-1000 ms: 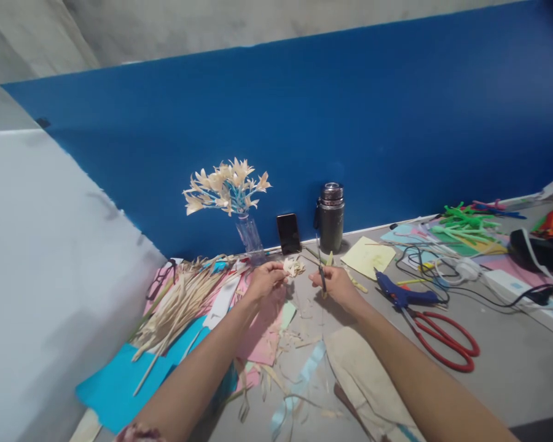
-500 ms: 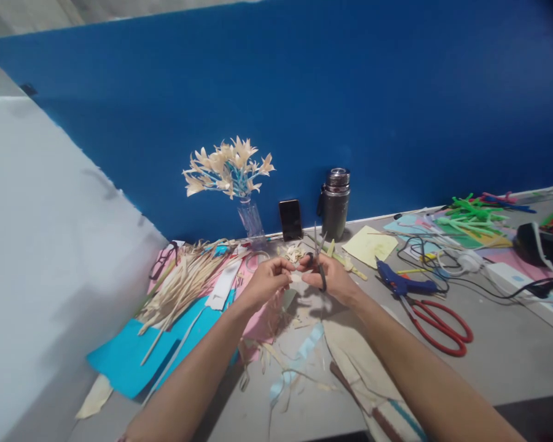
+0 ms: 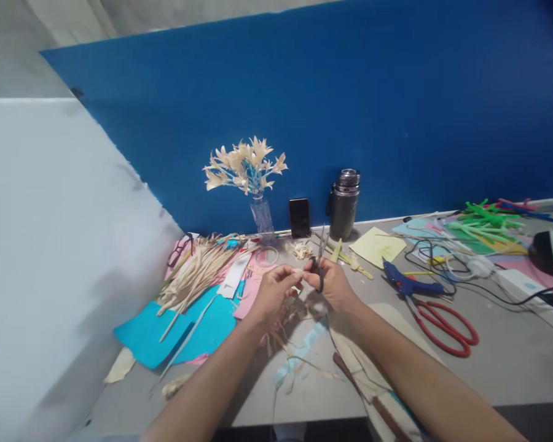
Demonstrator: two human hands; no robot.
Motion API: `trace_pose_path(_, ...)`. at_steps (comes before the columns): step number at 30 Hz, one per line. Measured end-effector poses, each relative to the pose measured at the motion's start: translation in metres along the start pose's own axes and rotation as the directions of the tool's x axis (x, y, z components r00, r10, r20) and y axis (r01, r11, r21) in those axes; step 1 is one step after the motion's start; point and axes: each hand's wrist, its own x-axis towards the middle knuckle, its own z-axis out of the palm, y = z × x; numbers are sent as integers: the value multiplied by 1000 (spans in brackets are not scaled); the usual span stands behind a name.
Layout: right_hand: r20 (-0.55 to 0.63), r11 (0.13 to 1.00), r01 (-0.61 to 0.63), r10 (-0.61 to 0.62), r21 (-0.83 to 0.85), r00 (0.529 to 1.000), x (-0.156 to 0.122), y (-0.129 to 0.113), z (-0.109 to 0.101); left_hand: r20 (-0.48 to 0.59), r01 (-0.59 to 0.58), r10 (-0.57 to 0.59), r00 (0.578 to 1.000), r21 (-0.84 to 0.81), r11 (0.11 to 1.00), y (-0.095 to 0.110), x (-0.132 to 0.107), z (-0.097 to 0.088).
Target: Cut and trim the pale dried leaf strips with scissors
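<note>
My left hand [image 3: 275, 293] is closed, its thumb and fingertips pinching a small pale piece [image 3: 298, 273] that looks like dried husk. My right hand [image 3: 334, 285] has small scissors [image 3: 321, 245] looped on its fingers, blades pointing up and away. Its thumb and fingertip meet the left fingertips at the pale piece. Just beyond the hands lies a little heap of pale cut bits [image 3: 302, 250]. Pale scraps and a light blue strip [image 3: 304, 350] are on the table below my wrists.
Pale flowers [image 3: 244, 162] stand in a clear bottle [image 3: 262, 218], beside a phone [image 3: 299, 218] and a dark flask [image 3: 345, 205]. Dried strips [image 3: 191, 279] lie on blue sheets [image 3: 150, 334] at left. A blue glue gun [image 3: 410, 282], red-handled scissors [image 3: 451, 328] and cables are at right.
My view has turned left, so the things on the table sit farther right. My fingertips have come closer together at the pale piece. The scissors stay in my right hand.
</note>
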Motion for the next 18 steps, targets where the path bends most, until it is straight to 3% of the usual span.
trace_pose_path(3, 49, 1000, -11, 11, -7, 999, -1, 1, 0, -45, 26, -27, 999, -25, 999, 1, -4, -3)
trace_pose_path(5, 155, 998, -12, 22, -69, 988, -1, -2, -2, -44, 27, -29, 999, -38, 999, 5, -4, -9)
trace_pose_path(10, 446, 956, -28, 161, -291, 881, -4, -5, -8, -66, -123, 124, 990, 19, 992, 17, -5, -26)
trace_pose_path(13, 509, 946, -55, 220, -319, 832, -8, 0, -7, -38, -178, 181, 983, 63, 982, 21, -7, -31)
trace_pose_path(18, 547, 938, -58, 249, -343, 800, -9, 5, -3, 3, -242, 244, 970, 148, 959, 23, -14, -34)
